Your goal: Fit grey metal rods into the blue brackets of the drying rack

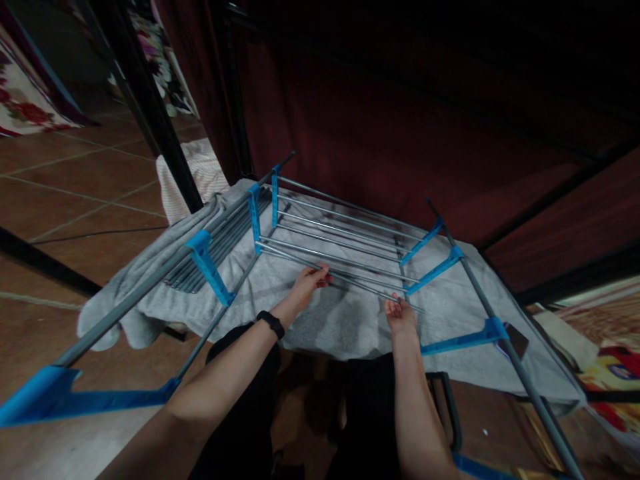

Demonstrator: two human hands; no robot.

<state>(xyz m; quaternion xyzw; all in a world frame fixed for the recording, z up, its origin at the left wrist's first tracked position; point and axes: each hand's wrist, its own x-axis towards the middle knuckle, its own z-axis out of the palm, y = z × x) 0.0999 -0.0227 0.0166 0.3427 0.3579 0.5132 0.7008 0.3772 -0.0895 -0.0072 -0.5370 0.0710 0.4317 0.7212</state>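
Note:
A metal drying rack point(345, 247) with grey rods and blue plastic brackets lies over a grey towel point(345, 320) on the floor in front of me. My left hand point(310, 283) pinches one of the thin grey rods point(360, 280) near its middle, fingers closed on it. My right hand point(399, 312) holds the same rod further right, close to a blue bracket point(434, 270), fingers curled under it. A black band sits on my left wrist point(271, 323).
A bundle of loose grey rods point(215, 250) lies on the towel at the left. Long side poles with blue joints point(210, 263) run down both sides. A dark red curtain point(400, 120) hangs behind. Black frame bars point(150, 107) stand at left on a tiled floor point(75, 193).

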